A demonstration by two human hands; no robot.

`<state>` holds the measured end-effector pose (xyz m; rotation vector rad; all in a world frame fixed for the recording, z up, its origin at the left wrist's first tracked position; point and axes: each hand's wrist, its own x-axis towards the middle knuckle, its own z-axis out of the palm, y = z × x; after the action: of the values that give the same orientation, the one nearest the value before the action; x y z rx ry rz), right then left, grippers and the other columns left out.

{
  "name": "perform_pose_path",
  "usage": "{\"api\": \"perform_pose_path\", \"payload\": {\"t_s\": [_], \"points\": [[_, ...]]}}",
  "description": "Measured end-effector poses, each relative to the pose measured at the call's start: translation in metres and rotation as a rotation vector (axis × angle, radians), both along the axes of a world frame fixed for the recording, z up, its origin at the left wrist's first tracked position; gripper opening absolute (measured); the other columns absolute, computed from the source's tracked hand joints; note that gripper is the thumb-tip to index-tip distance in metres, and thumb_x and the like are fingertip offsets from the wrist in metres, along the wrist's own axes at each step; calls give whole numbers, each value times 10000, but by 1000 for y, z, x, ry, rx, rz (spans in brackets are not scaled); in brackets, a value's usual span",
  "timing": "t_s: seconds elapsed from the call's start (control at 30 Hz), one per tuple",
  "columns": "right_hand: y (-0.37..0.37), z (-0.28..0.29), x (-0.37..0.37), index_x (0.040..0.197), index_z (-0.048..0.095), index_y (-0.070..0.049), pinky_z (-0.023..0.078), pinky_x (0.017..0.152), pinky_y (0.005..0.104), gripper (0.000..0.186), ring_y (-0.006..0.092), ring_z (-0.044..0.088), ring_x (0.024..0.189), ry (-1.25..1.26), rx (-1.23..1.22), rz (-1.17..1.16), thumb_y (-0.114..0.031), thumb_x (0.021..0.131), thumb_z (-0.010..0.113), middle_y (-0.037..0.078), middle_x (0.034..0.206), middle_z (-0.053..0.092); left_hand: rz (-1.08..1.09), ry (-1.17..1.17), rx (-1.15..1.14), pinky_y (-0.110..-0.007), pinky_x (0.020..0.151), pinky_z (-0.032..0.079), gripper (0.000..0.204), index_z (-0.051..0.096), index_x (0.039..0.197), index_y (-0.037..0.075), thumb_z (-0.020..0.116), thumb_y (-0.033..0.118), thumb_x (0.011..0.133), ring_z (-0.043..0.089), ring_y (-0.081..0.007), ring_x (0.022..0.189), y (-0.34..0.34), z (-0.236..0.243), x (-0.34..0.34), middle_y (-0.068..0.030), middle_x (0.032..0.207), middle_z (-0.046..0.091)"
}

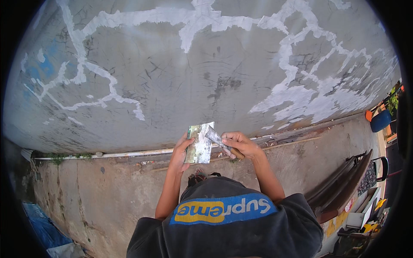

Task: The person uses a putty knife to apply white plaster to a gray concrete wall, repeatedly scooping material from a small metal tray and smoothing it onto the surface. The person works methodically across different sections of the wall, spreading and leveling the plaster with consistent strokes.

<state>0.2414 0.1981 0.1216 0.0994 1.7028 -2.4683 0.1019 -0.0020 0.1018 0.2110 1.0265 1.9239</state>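
Note:
My left hand (pixel 180 151) is closed on the edge of a flat rectangular plate (pixel 198 154), its thumb lying on the upper face. White putty is smeared over that plate. In my right hand (pixel 241 144) is a putty knife (pixel 214 135) with a metal blade and a brown handle. The blade points up and left, over the plate's right edge; whether it touches the putty I cannot tell. Beyond both hands stands a grey cracked wall (pixel 163 94), with white filler (pixel 142 18) spread in branching bands along its cracks.
A pale pipe (pixel 112 154) runs along the wall's foot, above the concrete floor (pixel 124 185). Right of me are a brown curved object (pixel 344 185), a blue container (pixel 380 121) and a white box (pixel 362 210) among clutter. Blue sheeting (pixel 45 225) lies at lower left.

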Motion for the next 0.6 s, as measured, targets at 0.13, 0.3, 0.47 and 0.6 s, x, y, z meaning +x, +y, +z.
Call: {"api": "perform_pose_path", "payload": {"t_s": [0.13, 0.3, 0.47, 0.6], "points": [[8, -1, 36, 944, 611, -27, 417, 471, 217, 271, 63, 511, 533, -1, 68, 11, -280, 1008, 536, 3, 667, 569, 41, 32, 4, -310, 883, 526, 505, 388, 1404, -31, 492, 107, 929, 626, -179, 1068, 7, 13, 36, -141, 1226, 601], [13, -5, 96, 927, 614, -21, 409, 481, 223, 266, 61, 496, 525, -55, 178, -11, -262, 1009, 536, -3, 652, 558, 41, 70, 4, -330, 883, 540, 547, 351, 1428, -46, 495, 98, 920, 628, -193, 1068, 6, 22, 78, -153, 1258, 579], [18, -28, 153, 1015, 642, -19, 404, 494, 260, 226, 85, 515, 532, -123, 405, -175, -229, 986, 562, -3, 638, 566, 142, 34, -100, -333, 883, 526, 528, 353, 1426, -26, 491, 86, 929, 613, -192, 1073, -2, 28, 124, -140, 1249, 577], [22, -3, 172, 1177, 646, -68, 416, 527, 309, 256, 167, 547, 538, -3, 884, -324, -164, 949, 579, 62, 649, 598, 181, 346, -296, -329, 874, 509, 539, 331, 1443, 2, 479, 91, 933, 593, -197, 1081, -8, 21, 147, -131, 1258, 554]]}}
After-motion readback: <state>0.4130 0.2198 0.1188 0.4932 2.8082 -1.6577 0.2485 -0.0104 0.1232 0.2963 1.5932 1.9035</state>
